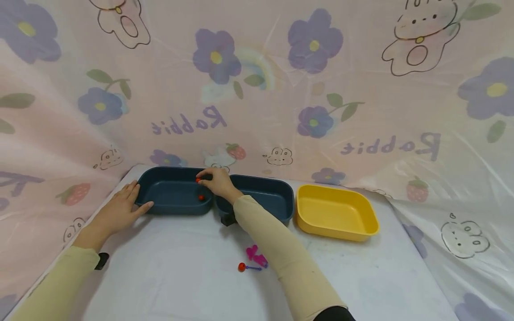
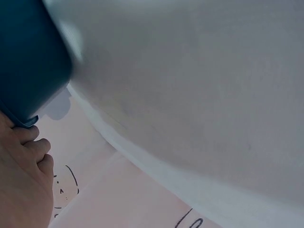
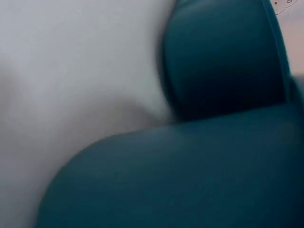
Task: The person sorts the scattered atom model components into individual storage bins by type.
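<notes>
My right hand (image 1: 220, 182) pinches a small red ball (image 1: 198, 180) between thumb and fingertips, over the right end of the left dark blue bin (image 1: 170, 209). Inside that bin lies another small red ball (image 1: 201, 197). With fairly straight fingers, my left hand (image 1: 122, 211) rests against the bin's left end, thumb along its front wall. In the left wrist view, fingers (image 2: 40, 147) touch the bin's rim. The right wrist view is filled by blurred dark blue bin walls (image 3: 180, 175); the right hand's fingers are hidden there.
A second dark blue bin (image 1: 277, 196) stands under my right forearm, with a black clip-like piece (image 1: 228, 220) at its front corner. Right of it is a yellow bin (image 1: 337, 214). Nearer lie pink pieces (image 1: 252, 252) and a red ball (image 1: 242, 267) beside a thin purple stick (image 1: 254, 268).
</notes>
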`<state>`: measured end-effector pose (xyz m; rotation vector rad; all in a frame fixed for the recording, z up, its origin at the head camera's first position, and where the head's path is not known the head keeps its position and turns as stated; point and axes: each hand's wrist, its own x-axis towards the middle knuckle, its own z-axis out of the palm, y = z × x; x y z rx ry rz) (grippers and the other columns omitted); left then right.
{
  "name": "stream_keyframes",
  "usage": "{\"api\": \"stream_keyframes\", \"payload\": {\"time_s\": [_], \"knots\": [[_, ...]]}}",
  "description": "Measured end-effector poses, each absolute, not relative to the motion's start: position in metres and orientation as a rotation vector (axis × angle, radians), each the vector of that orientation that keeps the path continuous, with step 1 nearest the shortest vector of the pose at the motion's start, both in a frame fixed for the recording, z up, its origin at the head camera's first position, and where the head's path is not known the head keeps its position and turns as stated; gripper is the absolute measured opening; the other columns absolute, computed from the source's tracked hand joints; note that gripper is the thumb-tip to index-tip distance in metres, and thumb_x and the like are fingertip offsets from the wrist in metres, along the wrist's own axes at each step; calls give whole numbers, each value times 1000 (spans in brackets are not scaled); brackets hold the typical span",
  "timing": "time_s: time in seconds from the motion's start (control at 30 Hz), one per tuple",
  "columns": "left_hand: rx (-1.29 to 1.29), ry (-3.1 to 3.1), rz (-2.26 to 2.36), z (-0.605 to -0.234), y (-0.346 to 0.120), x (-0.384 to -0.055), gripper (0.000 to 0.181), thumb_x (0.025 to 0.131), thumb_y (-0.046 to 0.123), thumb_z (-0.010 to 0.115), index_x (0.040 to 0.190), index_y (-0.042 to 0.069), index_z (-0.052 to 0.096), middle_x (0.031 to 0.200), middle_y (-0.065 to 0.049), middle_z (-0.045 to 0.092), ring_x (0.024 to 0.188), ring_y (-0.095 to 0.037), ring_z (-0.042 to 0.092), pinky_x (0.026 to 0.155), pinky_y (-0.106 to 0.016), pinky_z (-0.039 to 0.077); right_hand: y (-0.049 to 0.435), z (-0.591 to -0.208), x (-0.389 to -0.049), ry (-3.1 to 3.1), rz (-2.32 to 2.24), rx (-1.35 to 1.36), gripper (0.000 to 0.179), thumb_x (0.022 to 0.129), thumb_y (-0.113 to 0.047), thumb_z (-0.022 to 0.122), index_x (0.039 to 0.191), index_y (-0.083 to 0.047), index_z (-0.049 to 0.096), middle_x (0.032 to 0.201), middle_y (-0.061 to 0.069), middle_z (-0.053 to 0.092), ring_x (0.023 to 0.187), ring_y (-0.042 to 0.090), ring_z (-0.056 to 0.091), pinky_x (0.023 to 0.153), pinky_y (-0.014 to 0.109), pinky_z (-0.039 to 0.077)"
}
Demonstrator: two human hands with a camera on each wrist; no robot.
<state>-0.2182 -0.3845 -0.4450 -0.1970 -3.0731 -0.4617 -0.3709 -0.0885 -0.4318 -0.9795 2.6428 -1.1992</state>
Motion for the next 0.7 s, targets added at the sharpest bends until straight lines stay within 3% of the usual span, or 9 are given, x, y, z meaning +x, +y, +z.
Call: {"api": "stream_keyframes", "payload": {"time_s": [0.37, 0.7], "knots": [[-195, -3070, -450, -448, -385, -220, 95, 109, 56, 43, 155, -22, 12, 164, -41, 5, 151, -59, 7, 119, -73, 15, -90, -437, -373, 2668, -1246, -1000, 28, 98, -19, 76, 126, -15, 76, 132, 1, 71, 131, 20, 60, 109, 32, 50], [-181, -3056, -466, -450, -386, -218, 96, 108, 56, 44, 156, -21, 12, 165, -40, 6, 152, -58, 6, 119, -73, 15, -88, -439, -364, 2577, -1367, -964, 29, 98, -19, 76, 126, -14, 75, 125, 0, 73, 109, 12, 67, 85, 20, 55]]}}
